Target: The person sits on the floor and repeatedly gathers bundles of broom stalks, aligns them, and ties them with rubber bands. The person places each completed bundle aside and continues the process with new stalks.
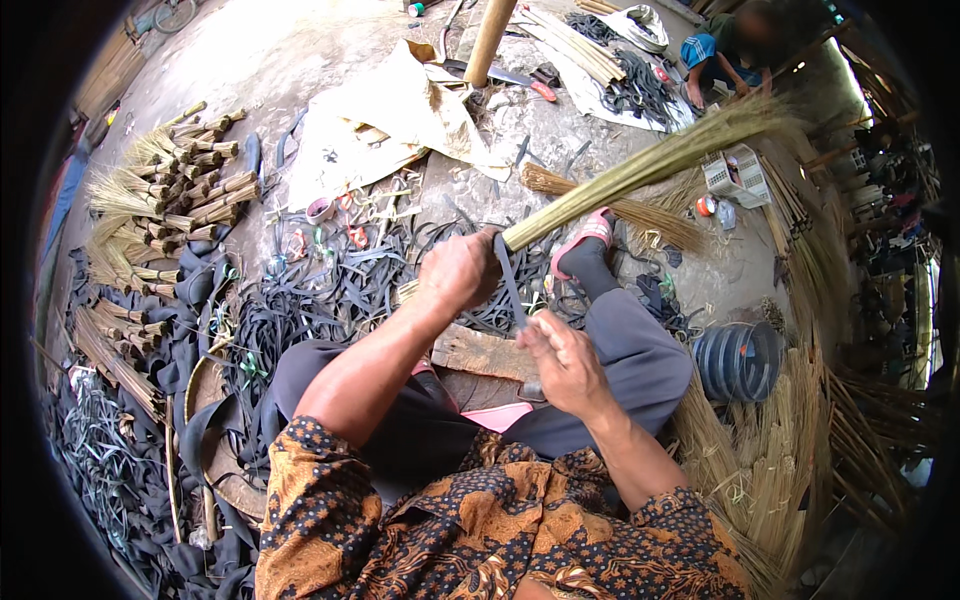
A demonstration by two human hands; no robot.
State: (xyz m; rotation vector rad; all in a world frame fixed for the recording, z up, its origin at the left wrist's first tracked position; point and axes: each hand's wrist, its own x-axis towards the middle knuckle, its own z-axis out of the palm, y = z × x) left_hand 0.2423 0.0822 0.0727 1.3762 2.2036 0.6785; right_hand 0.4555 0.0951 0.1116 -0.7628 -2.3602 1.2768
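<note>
Straw bundle is slanting above the floor toward its far right corner. The left hand is clamping its fingers around the bundle's near end; the right hand is pinching a dark strip running up to that end. Shorter bundles are lying near the floor's left edge.

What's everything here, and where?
Straw bundle: one, greenish, slanting upward
Taut strip: one, dark, at bundle's base
Loose strips: many, black, centre left
Short bundles: many, tan, left
Loose stalks: many, tan, lower right
Board: one, brown, centre
Sack: one, cream, upper centre
Post: one, tan, top centre
Knife: one, red-handled, beside post
Basket: one, white, right
Cylinder: one, bluish, right
Co-worker: one, dark-clad, top right
Left hand: one, bare, gripping straw bundle
Right hand: one, bare, at strip's end
</note>
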